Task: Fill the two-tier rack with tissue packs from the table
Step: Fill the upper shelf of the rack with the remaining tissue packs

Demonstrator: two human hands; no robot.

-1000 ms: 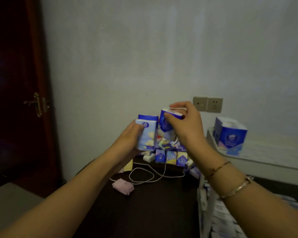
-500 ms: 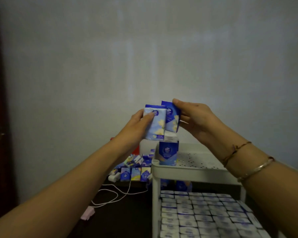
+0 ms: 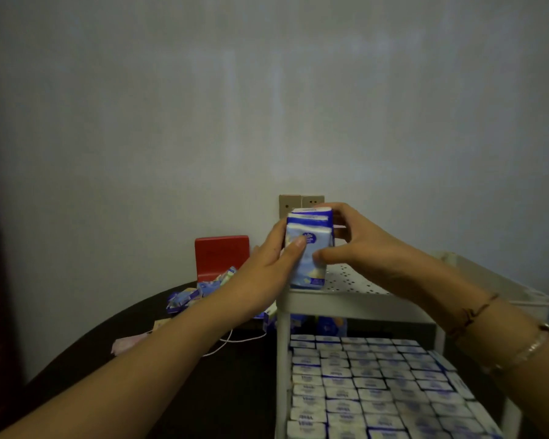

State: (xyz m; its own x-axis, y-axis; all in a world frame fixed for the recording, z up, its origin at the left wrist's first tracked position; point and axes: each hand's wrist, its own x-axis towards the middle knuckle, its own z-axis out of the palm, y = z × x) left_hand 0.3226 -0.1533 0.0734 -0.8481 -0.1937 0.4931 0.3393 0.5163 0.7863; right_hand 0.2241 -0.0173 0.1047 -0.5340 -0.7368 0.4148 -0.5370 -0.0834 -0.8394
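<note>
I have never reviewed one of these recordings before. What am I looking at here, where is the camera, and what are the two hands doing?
No machine here: a person wears a wide-angle camera on the head, looking forward and down, so you see their own bare arms. The left hand and right hand together grip a small bundle of blue-and-white tissue packs, upright at the front left corner of the white perforated top tier of the plastic rack. The lower tier is already packed with rows of tissue packs. To the left, the dark round table carries a loose pile of more packs, a white cable and a small pink item, too blurred to identify.
</note>
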